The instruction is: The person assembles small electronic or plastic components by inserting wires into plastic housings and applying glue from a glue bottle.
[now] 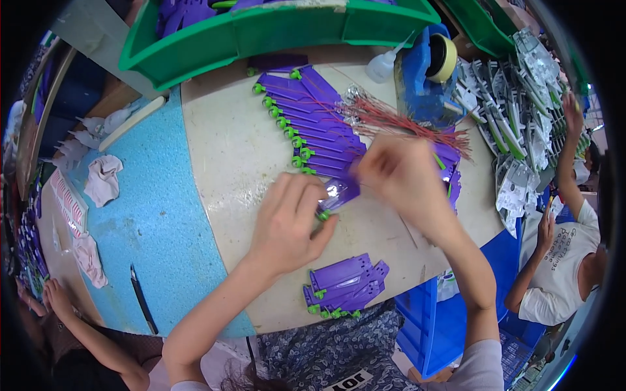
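Observation:
My left hand (290,218) is closed on the near end of a purple plastic part (341,191) with a green tip, steadying it on the pale tabletop. Just right of that part, my right hand (398,173) is curled with its fingertips drawn together and blurred by motion. Whatever it pinches cannot be made out. Beyond my hands lies a fanned row of purple parts (313,120) with green round ends. A bundle of thin red wires (404,120) spreads over the table beside the row. Closer to me rests a small stack of purple parts (349,283).
A green bin (280,32) of purple pieces borders the far side. A white squeeze bottle (381,65) and a blue tape dispenser (424,78) stand far right, by piled silver-and-green parts (508,111). Black tweezers (143,303) lie on the blue mat (156,215). Other people work on both sides.

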Tool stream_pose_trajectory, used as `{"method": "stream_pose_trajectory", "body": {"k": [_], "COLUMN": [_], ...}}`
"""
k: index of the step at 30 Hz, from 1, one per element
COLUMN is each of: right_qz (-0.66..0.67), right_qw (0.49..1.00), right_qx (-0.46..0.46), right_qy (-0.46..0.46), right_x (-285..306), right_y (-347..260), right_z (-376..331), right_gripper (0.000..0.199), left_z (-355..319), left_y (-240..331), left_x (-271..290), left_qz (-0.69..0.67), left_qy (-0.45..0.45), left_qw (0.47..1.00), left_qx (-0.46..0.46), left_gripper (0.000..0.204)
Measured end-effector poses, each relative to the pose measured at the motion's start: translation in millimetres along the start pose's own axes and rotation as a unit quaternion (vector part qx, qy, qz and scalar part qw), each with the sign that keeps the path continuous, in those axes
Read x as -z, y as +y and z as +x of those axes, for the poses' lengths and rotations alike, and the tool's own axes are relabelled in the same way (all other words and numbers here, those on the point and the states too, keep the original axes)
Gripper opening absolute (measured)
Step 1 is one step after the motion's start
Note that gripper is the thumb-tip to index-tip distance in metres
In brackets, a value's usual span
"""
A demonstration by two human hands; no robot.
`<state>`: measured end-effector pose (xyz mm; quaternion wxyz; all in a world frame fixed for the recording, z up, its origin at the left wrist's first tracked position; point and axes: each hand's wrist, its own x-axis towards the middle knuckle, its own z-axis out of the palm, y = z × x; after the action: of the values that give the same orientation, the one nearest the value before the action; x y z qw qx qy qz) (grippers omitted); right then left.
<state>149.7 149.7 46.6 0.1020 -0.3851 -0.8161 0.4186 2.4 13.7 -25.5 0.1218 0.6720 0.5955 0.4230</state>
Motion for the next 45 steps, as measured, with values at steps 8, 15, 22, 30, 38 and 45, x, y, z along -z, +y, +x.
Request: {"method": "stream_pose_trajectory", "body": {"k": [8,15,22,30,38,45], "right_qz": [-0.148,0.036,-0.139,-0.016,0.112,0.055], "right_qw": [0.972,0.913,0.969,0.995,0.991,0.991], "right_qx": [0.116,0.28,0.189,0.095,0.007,0.08], "right_qy": [0.142,0.294,0.074,-0.021,-0.067,-0.09], "right_x": [2,32,-20,-33,-31,-28], "right_y": [39,-41,-8,16,19,19], "right_z": [75,10,-69,-39,-65,-53], "right_gripper": [0.009,0.021,0.012,0.014,0.015,0.015], "left_z": [-34,-29,-16,-22,-22,-20], "left_y": [37,9,28,15,16,18], "left_x": [25,3,-9,-10,-9,-12], "left_qz": [-0.141,0.056,-0.026,-0.133,-0.169,-0.155], "left_qy": [-0.121,-0.009,-0.016,0.002,-0.014,0.005], "left_qw": [0.981,0.995,0.999,0.989,0.981,0.985], "left_qx": [-0.049,-0.077,0.032,0.061,0.091,0.072], "left_gripper": [0.027,0.029,0.047,0.06,0.056,0.047]}}
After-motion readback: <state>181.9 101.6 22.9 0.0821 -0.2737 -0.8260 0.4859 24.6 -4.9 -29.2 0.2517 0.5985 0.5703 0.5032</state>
